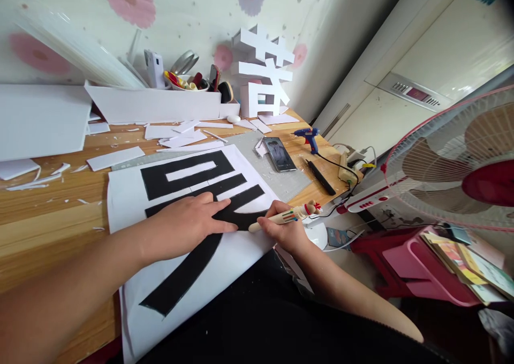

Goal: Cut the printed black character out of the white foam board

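A white sheet printed with a large black character lies on the wooden table. My left hand lies flat on the black strokes, fingers stretched out, pressing the sheet down. My right hand is closed round a cream multi-colour pen with a small figure on its top. The pen's tip touches the sheet at the edge of a black stroke, just right of my left fingertips.
A phone lies on a grey cutting mat. A blue glue gun, a black pen, white foam scraps and a white foam character sit further back. An electric fan stands at the right.
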Action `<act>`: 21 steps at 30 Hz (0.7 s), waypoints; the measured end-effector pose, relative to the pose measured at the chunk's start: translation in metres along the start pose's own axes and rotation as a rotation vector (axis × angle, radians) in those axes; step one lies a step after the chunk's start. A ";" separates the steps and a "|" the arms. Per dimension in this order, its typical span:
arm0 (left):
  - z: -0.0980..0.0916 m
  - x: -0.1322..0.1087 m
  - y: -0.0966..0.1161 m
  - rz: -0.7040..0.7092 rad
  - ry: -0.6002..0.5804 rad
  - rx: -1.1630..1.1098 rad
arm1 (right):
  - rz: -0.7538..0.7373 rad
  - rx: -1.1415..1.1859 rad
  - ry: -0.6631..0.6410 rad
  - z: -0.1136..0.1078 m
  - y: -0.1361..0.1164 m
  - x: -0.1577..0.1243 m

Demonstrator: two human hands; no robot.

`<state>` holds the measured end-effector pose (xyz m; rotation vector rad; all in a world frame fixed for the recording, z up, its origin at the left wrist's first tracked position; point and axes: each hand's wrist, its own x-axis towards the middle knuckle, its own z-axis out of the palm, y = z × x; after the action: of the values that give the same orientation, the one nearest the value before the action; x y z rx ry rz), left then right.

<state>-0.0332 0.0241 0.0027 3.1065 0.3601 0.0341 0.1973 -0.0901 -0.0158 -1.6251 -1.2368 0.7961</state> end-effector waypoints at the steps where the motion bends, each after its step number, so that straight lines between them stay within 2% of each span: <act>1: 0.000 0.000 0.001 0.000 -0.009 0.019 | 0.002 -0.004 0.005 -0.002 0.000 -0.001; 15: -0.002 -0.001 -0.001 0.006 -0.094 0.035 | 0.039 0.022 0.063 -0.031 0.012 0.001; 18: 0.000 -0.001 -0.001 0.004 -0.081 0.029 | 0.021 0.071 0.063 -0.029 0.014 0.001; 21: 0.003 -0.001 -0.002 0.002 -0.029 0.005 | -0.021 0.091 0.027 -0.017 0.009 0.001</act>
<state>-0.0343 0.0255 0.0000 3.1086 0.3571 -0.0115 0.2156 -0.0947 -0.0179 -1.5425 -1.1796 0.8038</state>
